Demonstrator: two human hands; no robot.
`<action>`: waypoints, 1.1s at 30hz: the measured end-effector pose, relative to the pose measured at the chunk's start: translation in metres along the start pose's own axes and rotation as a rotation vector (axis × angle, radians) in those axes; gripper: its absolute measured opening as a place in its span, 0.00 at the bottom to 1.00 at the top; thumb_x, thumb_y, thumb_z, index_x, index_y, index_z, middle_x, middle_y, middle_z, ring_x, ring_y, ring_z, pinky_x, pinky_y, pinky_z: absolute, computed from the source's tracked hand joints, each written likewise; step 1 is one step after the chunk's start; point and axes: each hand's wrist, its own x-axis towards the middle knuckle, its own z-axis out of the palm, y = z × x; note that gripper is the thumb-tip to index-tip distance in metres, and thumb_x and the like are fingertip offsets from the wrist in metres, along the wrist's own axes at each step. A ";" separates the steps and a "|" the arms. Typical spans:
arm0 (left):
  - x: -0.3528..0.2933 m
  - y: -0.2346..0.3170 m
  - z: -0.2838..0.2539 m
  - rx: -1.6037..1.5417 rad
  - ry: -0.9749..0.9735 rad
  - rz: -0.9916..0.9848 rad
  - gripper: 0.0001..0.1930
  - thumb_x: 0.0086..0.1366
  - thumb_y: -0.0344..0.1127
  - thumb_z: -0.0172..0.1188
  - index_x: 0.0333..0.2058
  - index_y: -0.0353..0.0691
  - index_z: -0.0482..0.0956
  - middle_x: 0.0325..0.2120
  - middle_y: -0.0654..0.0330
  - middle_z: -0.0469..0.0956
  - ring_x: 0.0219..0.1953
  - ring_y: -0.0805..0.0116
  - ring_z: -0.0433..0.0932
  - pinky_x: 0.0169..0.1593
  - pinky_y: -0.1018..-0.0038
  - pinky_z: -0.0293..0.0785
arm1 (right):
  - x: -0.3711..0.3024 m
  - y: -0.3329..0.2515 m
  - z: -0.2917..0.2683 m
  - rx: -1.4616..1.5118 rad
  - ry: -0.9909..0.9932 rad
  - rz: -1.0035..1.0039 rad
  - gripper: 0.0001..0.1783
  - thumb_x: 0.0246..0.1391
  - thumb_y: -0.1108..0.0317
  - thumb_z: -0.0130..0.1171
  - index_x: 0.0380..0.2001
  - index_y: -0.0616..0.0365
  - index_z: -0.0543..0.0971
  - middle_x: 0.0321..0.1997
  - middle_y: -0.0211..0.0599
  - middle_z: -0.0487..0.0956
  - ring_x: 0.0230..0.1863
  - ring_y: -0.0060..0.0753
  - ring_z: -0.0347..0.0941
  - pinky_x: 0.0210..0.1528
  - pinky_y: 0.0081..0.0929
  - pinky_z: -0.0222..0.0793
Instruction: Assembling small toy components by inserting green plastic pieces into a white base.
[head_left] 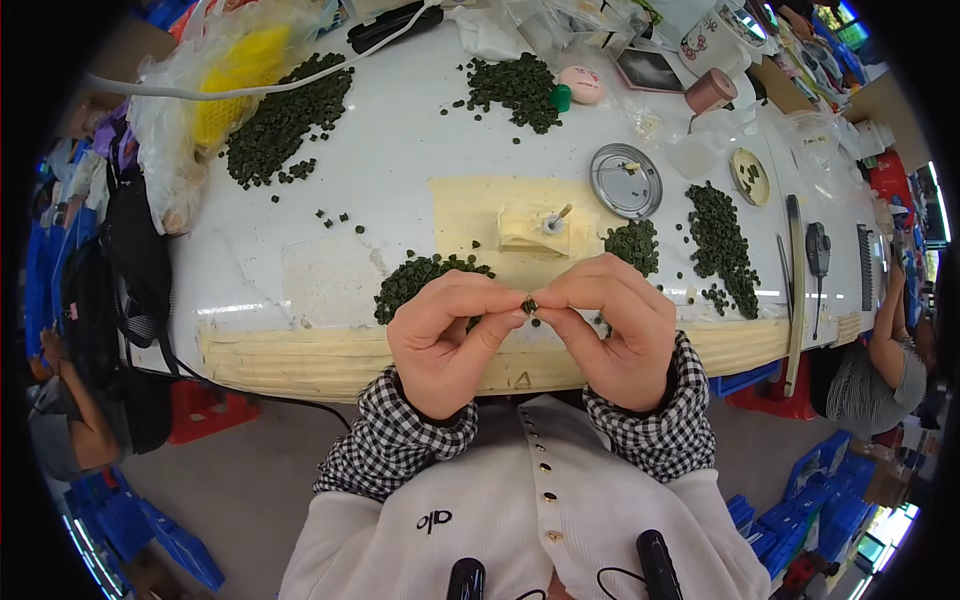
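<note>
Over the table's near edge, my left hand (443, 345) and my right hand (618, 330) meet with thumbs and forefingers pinched. Between the fingertips is a small dark green piece (529, 305), mostly covered, so its exact shape is hard to see. Both hands grip it. Just past my left hand lies a heap of similar dark green pieces (405, 283); a smaller heap (632, 244) sits beyond my right hand. Straight ahead, a tape-wrapped block (520, 232) carries a small white fitting with a thin brown stick (564, 212) standing tilted in it.
More green pieces lie in heaps at far left (290, 120), far middle (515, 90) and right (722, 245). A round metal lid (626, 181) and a small yellowish dish (749, 177) are ahead right. Tweezers (783, 270), a long strip (795, 300) and a dark-handled tool (818, 250) lie rightmost.
</note>
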 end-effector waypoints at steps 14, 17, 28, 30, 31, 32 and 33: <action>-0.002 0.001 0.003 -0.016 0.016 -0.012 0.07 0.59 0.16 0.60 0.37 0.29 0.79 0.33 0.54 0.78 0.34 0.71 0.77 0.38 0.78 0.73 | -0.002 0.001 0.001 -0.018 0.002 -0.061 0.13 0.40 0.83 0.67 0.33 0.62 0.82 0.31 0.36 0.79 0.32 0.33 0.76 0.31 0.24 0.71; -0.002 0.001 0.004 -0.010 0.011 -0.010 0.07 0.59 0.16 0.61 0.37 0.29 0.79 0.33 0.55 0.78 0.34 0.71 0.77 0.38 0.78 0.73 | -0.002 0.002 0.000 -0.035 0.003 -0.101 0.14 0.40 0.83 0.67 0.33 0.62 0.82 0.31 0.36 0.79 0.32 0.33 0.76 0.32 0.25 0.72; 0.001 0.001 0.002 0.125 0.001 0.050 0.09 0.57 0.17 0.62 0.37 0.32 0.81 0.32 0.56 0.79 0.33 0.71 0.76 0.36 0.79 0.72 | -0.004 0.001 0.001 -0.034 0.006 -0.043 0.12 0.42 0.82 0.67 0.34 0.62 0.82 0.30 0.37 0.78 0.31 0.33 0.76 0.30 0.23 0.71; 0.001 0.001 0.002 0.116 0.003 0.051 0.09 0.57 0.17 0.62 0.37 0.32 0.81 0.32 0.56 0.79 0.33 0.71 0.76 0.36 0.79 0.72 | -0.004 0.001 0.001 -0.036 0.005 -0.048 0.12 0.41 0.82 0.67 0.34 0.62 0.82 0.30 0.37 0.78 0.31 0.33 0.76 0.30 0.23 0.71; 0.000 0.001 0.002 0.110 0.005 0.049 0.09 0.57 0.17 0.62 0.38 0.32 0.81 0.32 0.56 0.79 0.33 0.71 0.76 0.36 0.79 0.71 | -0.004 0.000 0.001 -0.035 0.006 -0.048 0.12 0.41 0.82 0.67 0.34 0.62 0.82 0.30 0.37 0.78 0.31 0.33 0.76 0.30 0.23 0.71; 0.000 0.001 0.002 0.104 0.007 0.047 0.09 0.57 0.17 0.62 0.38 0.32 0.81 0.32 0.56 0.79 0.33 0.71 0.76 0.36 0.79 0.71 | -0.004 0.000 0.001 -0.034 0.008 -0.049 0.12 0.41 0.82 0.67 0.34 0.62 0.82 0.30 0.36 0.78 0.31 0.33 0.76 0.30 0.23 0.71; 0.000 0.001 0.002 0.102 0.008 0.043 0.09 0.57 0.17 0.62 0.37 0.32 0.81 0.32 0.56 0.79 0.33 0.71 0.76 0.36 0.79 0.72 | -0.004 0.000 0.001 -0.033 0.011 -0.047 0.12 0.41 0.82 0.67 0.33 0.62 0.82 0.30 0.36 0.78 0.31 0.33 0.76 0.30 0.23 0.71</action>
